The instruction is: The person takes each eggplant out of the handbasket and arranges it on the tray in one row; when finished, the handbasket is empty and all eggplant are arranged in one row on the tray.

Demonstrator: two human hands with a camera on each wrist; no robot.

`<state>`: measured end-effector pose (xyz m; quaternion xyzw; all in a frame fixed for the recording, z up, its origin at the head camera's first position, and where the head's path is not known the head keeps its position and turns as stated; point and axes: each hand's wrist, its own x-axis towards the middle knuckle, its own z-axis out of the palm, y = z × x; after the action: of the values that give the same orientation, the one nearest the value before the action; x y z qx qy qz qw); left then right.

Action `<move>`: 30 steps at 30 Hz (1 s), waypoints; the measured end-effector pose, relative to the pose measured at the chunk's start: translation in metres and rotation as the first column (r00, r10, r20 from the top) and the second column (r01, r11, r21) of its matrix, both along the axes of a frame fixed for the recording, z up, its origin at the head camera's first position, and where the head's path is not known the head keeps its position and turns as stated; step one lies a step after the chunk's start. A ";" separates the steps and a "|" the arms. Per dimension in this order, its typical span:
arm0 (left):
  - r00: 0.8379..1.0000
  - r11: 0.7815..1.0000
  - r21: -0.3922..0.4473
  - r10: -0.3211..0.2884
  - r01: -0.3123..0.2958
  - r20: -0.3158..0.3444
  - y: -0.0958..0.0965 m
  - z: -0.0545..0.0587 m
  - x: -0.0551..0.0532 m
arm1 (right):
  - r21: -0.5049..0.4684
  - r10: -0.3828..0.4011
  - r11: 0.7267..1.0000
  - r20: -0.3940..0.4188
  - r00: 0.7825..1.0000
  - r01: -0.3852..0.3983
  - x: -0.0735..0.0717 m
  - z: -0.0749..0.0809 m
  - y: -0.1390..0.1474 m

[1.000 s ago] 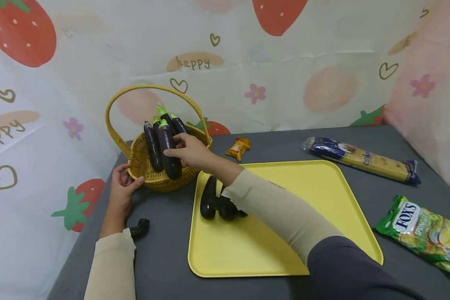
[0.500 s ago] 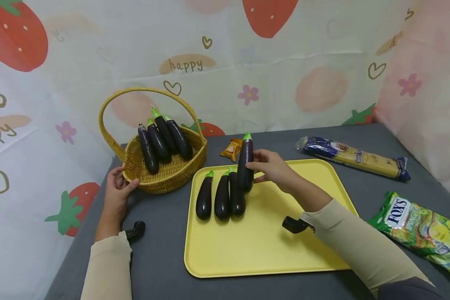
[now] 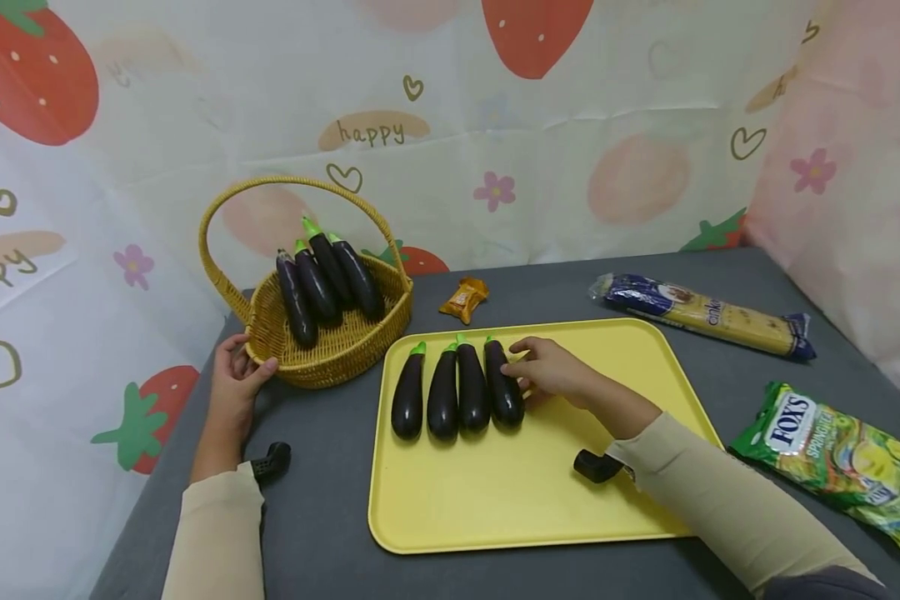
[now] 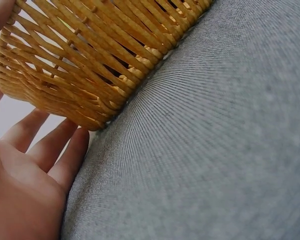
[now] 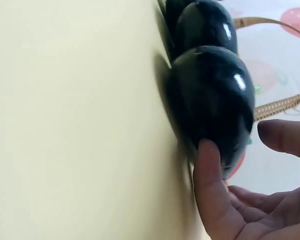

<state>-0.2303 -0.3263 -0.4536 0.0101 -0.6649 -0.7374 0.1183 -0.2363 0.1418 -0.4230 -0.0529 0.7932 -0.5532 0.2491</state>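
Note:
Several dark eggplants lie side by side on the yellow tray [image 3: 495, 500], green stems pointing away from me. At the rightmost eggplant [image 3: 504, 392] is my right hand [image 3: 558, 375], its fingers loosely spread. In the right wrist view one fingertip touches that eggplant [image 5: 210, 95], while the thumb [image 5: 282, 137] stands apart from it. My left hand [image 3: 236, 375] holds the near left rim of the wicker basket [image 3: 345, 367], thumb over the edge. Its fingers [image 4: 55, 145] lie against the weave in the left wrist view. More eggplants [image 3: 330, 283] lean inside the basket.
Behind the tray lies a small orange wrapped packet [image 3: 465, 300]. A long blue-and-yellow pasta pack [image 3: 705, 315] is at the back right, and a green Fox's candy bag [image 3: 840, 458] at the right. A patterned cloth hangs behind the grey table [image 3: 322, 517].
My right hand carried an eggplant from the basket rightward, lowered it onto the tray beside the others, and loosened its fingers. My left hand stays at the basket rim.

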 end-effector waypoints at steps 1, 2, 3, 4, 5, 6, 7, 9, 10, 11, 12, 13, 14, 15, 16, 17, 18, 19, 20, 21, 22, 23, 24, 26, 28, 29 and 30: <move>1.000 1.000 -0.001 0.004 -0.004 0.001 -0.001 0.000 -0.001 | 0.022 -0.002 1.000 -0.016 1.000 0.002 -0.002 0.003 0.000; 1.000 1.000 0.001 0.005 -0.005 0.003 -0.001 -0.001 -0.001 | 0.047 -0.002 0.999 -0.037 0.999 0.004 -0.005 0.007 -0.001; 1.000 1.000 0.002 0.007 -0.007 0.004 -0.002 -0.001 -0.002 | 0.072 -0.002 0.997 -0.065 0.998 0.006 -0.008 0.012 -0.003; 1.000 1.000 0.004 0.011 -0.011 0.003 -0.003 -0.001 -0.002 | 0.093 -0.001 0.996 -0.099 0.995 0.010 -0.012 0.018 -0.006; 1.000 1.000 0.002 0.014 -0.014 0.002 -0.003 -0.001 -0.003 | 0.112 0.004 0.994 -0.132 0.991 0.011 -0.017 0.024 -0.012; 1.000 1.000 0.002 0.016 -0.016 0.000 -0.004 -0.001 -0.003 | 0.128 0.016 0.992 -0.168 0.986 0.006 -0.022 0.030 -0.020; 1.000 1.000 0.002 0.016 -0.016 -0.005 -0.005 -0.001 -0.004 | 0.144 0.039 0.990 -0.209 0.977 -0.008 -0.028 0.037 -0.030; 1.000 1.000 0.004 0.011 -0.011 -0.006 -0.005 -0.002 -0.004 | 0.167 0.091 0.985 -0.277 0.957 -0.046 -0.038 0.050 -0.057; 1.000 1.000 0.005 0.009 -0.009 -0.007 -0.006 -0.002 -0.004 | 0.181 0.127 0.981 -0.309 0.943 -0.073 -0.043 0.056 -0.074; 1.000 1.000 0.005 0.006 -0.006 -0.007 -0.005 -0.002 -0.004 | 0.200 0.163 0.975 -0.336 0.928 -0.099 -0.047 0.061 -0.092; 1.000 1.000 0.007 0.001 -0.001 -0.003 -0.005 -0.002 -0.004 | 0.215 0.196 0.969 -0.362 0.911 -0.123 -0.052 0.065 -0.110; 1.000 1.000 0.003 -0.005 0.005 0.000 -0.005 -0.002 -0.004 | 0.225 0.225 0.963 -0.385 0.895 -0.145 -0.057 0.068 -0.129; 1.000 1.000 -0.001 -0.009 0.009 0.003 -0.004 -0.002 -0.004 | 0.240 0.247 0.958 -0.406 0.880 -0.158 -0.061 0.071 -0.147; 1.000 1.000 -0.005 -0.012 0.012 0.005 -0.004 -0.002 -0.005 | 0.248 0.262 0.954 -0.425 0.866 -0.167 -0.065 0.072 -0.165; 1.000 1.000 -0.012 -0.015 0.015 0.006 -0.003 -0.002 -0.005 | 0.257 0.275 0.951 -0.440 0.855 -0.174 -0.069 0.073 -0.182; 1.000 1.000 -0.019 -0.017 0.018 0.006 -0.003 -0.001 -0.006 | 0.262 0.275 0.950 -0.449 0.850 -0.170 -0.073 0.073 -0.198; 1.000 0.999 -0.028 -0.018 0.018 0.008 -0.003 -0.001 -0.007 | 0.260 0.274 0.951 -0.455 0.847 -0.167 -0.076 0.073 -0.213; 1.000 0.999 -0.035 -0.019 0.020 0.007 -0.003 0.000 -0.008 | 0.257 0.267 0.953 -0.460 0.847 -0.160 -0.078 0.071 -0.226; 1.000 0.999 -0.041 -0.020 0.020 0.011 -0.003 0.000 -0.008 | 0.255 0.256 0.955 -0.457 0.852 -0.150 -0.080 0.068 -0.239; 1.000 0.999 -0.046 -0.019 0.020 0.018 -0.003 0.001 -0.008 | 0.248 0.246 0.958 -0.448 0.860 -0.145 -0.082 0.065 -0.250; 1.000 0.999 -0.051 -0.017 0.018 0.022 -0.003 0.001 -0.007 | 0.240 0.235 0.961 -0.433 0.870 -0.140 -0.084 0.061 -0.261; 0.999 0.998 -0.055 -0.015 0.016 0.030 -0.003 0.001 -0.006 | 0.234 0.228 0.962 -0.416 0.880 -0.139 -0.085 0.056 -0.270; 0.999 0.998 -0.060 -0.011 0.014 0.037 -0.004 0.001 -0.005 | 0.224 0.229 0.963 -0.395 0.890 -0.148 -0.086 0.052 -0.278; 0.999 0.998 -0.060 -0.008 0.010 0.044 -0.004 0.001 -0.002 | 0.195 0.241 0.964 -0.342 0.908 -0.182 -0.088 0.045 -0.290; 0.999 0.998 -0.056 -0.001 0.003 0.037 -0.004 0.001 0.000 | 0.152 0.256 0.964 -0.286 0.923 -0.220 -0.090 0.041 -0.299; 0.999 0.999 -0.052 -0.001 0.002 0.032 -0.005 0.001 0.000 | 0.133 0.266 0.962 -0.263 0.927 -0.239 -0.091 0.041 -0.302; 1.000 0.999 -0.048 0.000 0.002 0.026 -0.005 0.002 0.000 | 0.113 0.273 0.961 -0.236 0.933 -0.252 -0.091 0.040 -0.305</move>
<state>-0.2302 -0.3309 -0.4518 0.0165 -0.6840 -0.7211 0.1095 -0.3275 -0.1630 -0.3835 -0.2175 0.8256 -0.4714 0.2210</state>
